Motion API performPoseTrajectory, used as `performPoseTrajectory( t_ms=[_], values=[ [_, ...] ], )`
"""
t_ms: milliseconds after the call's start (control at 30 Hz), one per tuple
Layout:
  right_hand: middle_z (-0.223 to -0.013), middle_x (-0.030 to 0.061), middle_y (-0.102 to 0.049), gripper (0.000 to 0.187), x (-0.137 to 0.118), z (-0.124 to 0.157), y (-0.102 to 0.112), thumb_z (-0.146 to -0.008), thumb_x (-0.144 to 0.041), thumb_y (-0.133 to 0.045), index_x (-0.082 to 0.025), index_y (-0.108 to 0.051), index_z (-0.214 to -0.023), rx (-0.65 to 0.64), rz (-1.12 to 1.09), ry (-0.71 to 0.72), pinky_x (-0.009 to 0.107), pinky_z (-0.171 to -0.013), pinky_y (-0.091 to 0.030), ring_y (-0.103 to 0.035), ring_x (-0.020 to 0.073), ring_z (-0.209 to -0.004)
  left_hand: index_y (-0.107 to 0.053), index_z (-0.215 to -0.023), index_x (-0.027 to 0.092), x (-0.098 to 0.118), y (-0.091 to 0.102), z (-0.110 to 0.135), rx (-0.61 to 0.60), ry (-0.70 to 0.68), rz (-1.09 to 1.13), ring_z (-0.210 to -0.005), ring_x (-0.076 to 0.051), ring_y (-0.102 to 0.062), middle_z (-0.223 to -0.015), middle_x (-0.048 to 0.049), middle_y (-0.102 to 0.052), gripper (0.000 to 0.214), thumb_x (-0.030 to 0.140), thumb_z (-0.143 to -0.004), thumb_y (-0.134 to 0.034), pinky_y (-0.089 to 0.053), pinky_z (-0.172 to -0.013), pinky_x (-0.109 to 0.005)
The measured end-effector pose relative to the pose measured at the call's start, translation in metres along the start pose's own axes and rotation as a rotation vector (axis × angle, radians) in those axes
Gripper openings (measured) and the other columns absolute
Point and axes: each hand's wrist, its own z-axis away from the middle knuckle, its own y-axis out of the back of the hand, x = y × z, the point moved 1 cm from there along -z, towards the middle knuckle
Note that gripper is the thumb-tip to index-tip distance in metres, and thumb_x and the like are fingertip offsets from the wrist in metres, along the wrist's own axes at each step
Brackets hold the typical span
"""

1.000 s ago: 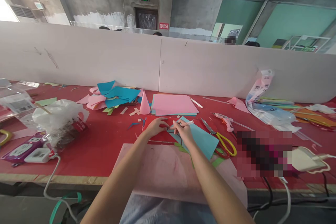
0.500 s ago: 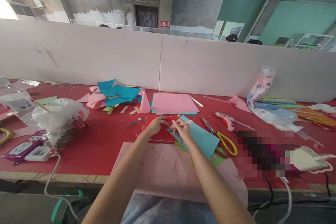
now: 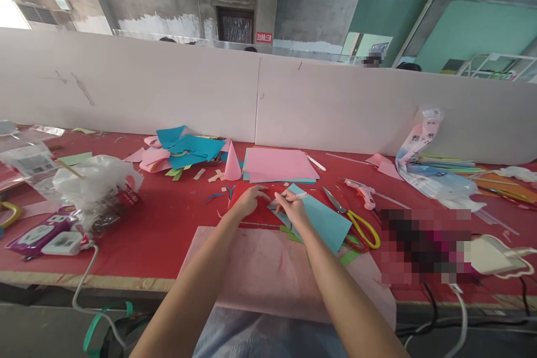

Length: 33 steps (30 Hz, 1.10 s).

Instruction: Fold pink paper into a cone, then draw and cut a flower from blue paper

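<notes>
My right hand (image 3: 289,205) is closed round a slim white pen (image 3: 301,196), its back end sticking out to the right. Below that hand lies a light blue sheet of paper (image 3: 325,218), set at a slant. My left hand (image 3: 253,199) rests with its fingers stretched and slightly bent on a red sheet (image 3: 239,194) that is hard to tell from the red table (image 3: 155,235). The two hands face each other, a short gap apart. Right of the blue sheet are scissors with yellow handles (image 3: 364,229), and green paper strips (image 3: 348,258) poke out beneath it.
Behind my hands lie a stack of pink paper (image 3: 281,165) and a pink cone (image 3: 232,163). A heap of blue and pink scraps (image 3: 191,151) sits left of them. A glue gun (image 3: 364,194) lies right; a plastic bag (image 3: 94,179) stands left. A white partition (image 3: 168,89) closes the back.
My hands, the pen and the blue sheet hold nearly the same places. The whole view has shifted very slightly.
</notes>
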Motion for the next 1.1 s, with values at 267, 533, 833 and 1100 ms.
performPoseTrajectory(
  t_ms=[267, 533, 833, 1100],
  values=[
    [-0.045, -0.0029, -0.059, 0.033, 0.0012, -0.0001, -0.0010, -0.077, -0.050, -0.052, -0.023, -0.044, -0.059, 0.001, 0.023, 0.007, 0.024, -0.048, -0.041, -0.054, 0.0137, -0.042, -0.070, -0.093, 0.023, 0.0021, 0.0007, 0.0023, 0.008, 0.007, 0.000, -0.115, -0.016, -0.047, -0.126, 0.0025, -0.051, 0.065, -0.005, -0.051, -0.029, -0.036, -0.099, -0.028],
    [-0.043, -0.0039, -0.058, 0.031, 0.0052, -0.0002, 0.0004, -0.078, -0.047, -0.051, -0.024, -0.044, -0.060, 0.014, 0.019, 0.023, 0.024, -0.047, -0.039, -0.054, 0.0134, -0.042, -0.071, -0.091, 0.024, 0.0002, 0.0001, 0.0015, 0.009, 0.004, 0.003, -0.114, -0.016, -0.048, -0.125, 0.0034, -0.052, 0.064, -0.005, -0.051, -0.029, -0.035, -0.100, -0.028],
    [-0.048, -0.0027, -0.061, 0.031, 0.0058, -0.0004, -0.0005, -0.078, -0.049, -0.050, -0.023, -0.045, -0.061, 0.008, 0.026, 0.007, 0.023, -0.047, -0.040, -0.055, 0.0134, -0.043, -0.070, -0.092, 0.023, 0.0005, -0.0003, 0.0016, 0.016, -0.003, 0.006, -0.114, -0.015, -0.048, -0.125, 0.0027, -0.052, 0.065, -0.005, -0.050, -0.029, -0.034, -0.102, -0.028],
    [-0.044, -0.0032, -0.058, 0.031, 0.0064, -0.0002, -0.0008, -0.078, -0.049, -0.049, -0.023, -0.044, -0.062, 0.017, 0.082, 0.008, 0.023, -0.048, -0.043, -0.056, 0.0138, -0.044, -0.070, -0.093, 0.024, 0.0039, 0.0010, 0.0024, 0.007, 0.022, 0.010, -0.114, -0.016, -0.047, -0.126, 0.0037, -0.051, 0.066, -0.005, -0.050, -0.030, -0.035, -0.100, -0.028]
  ],
)
